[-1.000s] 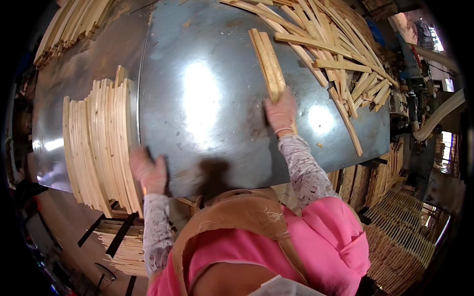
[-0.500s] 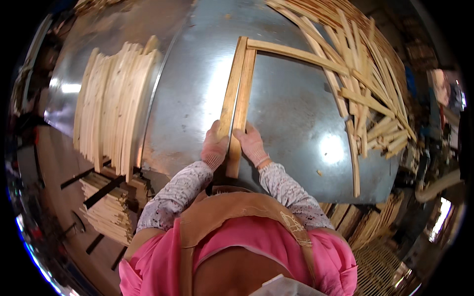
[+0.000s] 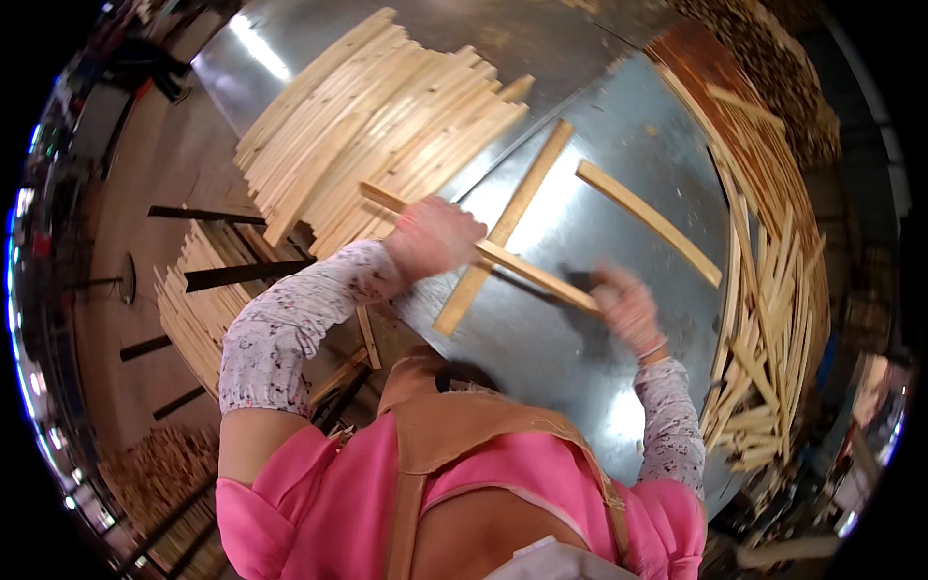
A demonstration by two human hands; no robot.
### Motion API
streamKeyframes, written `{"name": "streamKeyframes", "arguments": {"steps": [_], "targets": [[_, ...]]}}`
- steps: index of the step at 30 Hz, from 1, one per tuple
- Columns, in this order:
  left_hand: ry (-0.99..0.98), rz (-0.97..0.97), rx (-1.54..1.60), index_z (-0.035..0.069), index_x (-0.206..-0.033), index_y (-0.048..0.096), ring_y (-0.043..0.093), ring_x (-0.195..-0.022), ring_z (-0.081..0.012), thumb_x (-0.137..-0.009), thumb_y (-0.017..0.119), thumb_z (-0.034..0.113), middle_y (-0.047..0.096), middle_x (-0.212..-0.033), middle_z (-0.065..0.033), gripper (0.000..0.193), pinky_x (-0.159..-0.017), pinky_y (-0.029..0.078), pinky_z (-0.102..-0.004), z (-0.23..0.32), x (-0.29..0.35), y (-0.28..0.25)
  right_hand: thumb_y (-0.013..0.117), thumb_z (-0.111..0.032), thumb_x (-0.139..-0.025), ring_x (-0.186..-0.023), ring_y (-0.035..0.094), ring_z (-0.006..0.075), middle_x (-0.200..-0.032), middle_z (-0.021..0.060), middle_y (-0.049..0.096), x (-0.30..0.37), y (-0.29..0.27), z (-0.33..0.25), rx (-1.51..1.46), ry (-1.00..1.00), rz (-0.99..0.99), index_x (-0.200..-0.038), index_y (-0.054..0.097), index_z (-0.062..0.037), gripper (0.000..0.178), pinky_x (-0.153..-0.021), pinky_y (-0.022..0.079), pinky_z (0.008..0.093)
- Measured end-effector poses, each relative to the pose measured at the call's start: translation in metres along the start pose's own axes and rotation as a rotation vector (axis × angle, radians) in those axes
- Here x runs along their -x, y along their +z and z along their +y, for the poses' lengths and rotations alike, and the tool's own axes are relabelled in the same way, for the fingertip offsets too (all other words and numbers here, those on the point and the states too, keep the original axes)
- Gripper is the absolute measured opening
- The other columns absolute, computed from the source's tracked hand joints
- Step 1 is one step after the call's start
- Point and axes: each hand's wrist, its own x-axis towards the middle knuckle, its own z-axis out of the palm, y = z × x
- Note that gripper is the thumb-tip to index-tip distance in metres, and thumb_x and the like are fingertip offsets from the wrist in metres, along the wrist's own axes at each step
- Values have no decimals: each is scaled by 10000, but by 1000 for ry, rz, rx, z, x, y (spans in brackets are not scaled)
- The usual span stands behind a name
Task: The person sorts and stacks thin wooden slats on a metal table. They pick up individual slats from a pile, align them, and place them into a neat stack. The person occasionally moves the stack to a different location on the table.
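The strip (image 3: 543, 276) is between my hands, slanting across me above the table (image 3: 522, 360), its far left end over the edge of the row (image 3: 362, 130). My left hand (image 3: 435, 237) is closed around it, fingers curled over the wood. My right hand (image 3: 628, 309) is at its other end, fingers bent and blurred; I cannot tell whether they grip it or only touch.

Beneath the strip, a second strip (image 3: 532, 184) lies crosswise on the metal; whether the two touch, I cannot tell. A third strip (image 3: 650, 222) lies apart, beyond my right hand. The row, many pieces side by side, is to my left, overhanging the table edge near two black bars (image 3: 249, 275). To my right is a jumbled pile (image 3: 773, 329) of loose pieces.
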Motion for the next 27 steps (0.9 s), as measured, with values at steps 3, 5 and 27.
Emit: {"name": "streamKeyframes", "arguments": {"steps": [3,5,27], "targets": [[-477,122,266,87,-1395,655,755,-1108,-294,-1042,628,429,775,-1206,-126,492,-1030,560,-390,-65,39,0,730,-290,-921,-1255,660,429,-1464,191,641,-52,-24,79,454,377,359,-1529,558,-186,641,-1043,563,503],[-640,543,494,96,-1527,584,690,-1263,-338,-1067,583,473,718,-1339,-200,595,-1087,535,-420,-140,52,85,729,-284,-919,-1289,644,419,-1501,180,611,-85,-35,123,645,213,332,-1562,511,-208,683,-1076,548,515],[-697,487,487,56,-1580,505,545,-1428,-404,-903,754,346,592,-1505,-235,777,-1204,445,-483,-217,54,112,517,-190,-1077,-914,724,304,-895,235,679,-310,205,-248,-558,434,-58,-1515,473,125,542,-766,617,439]]}}
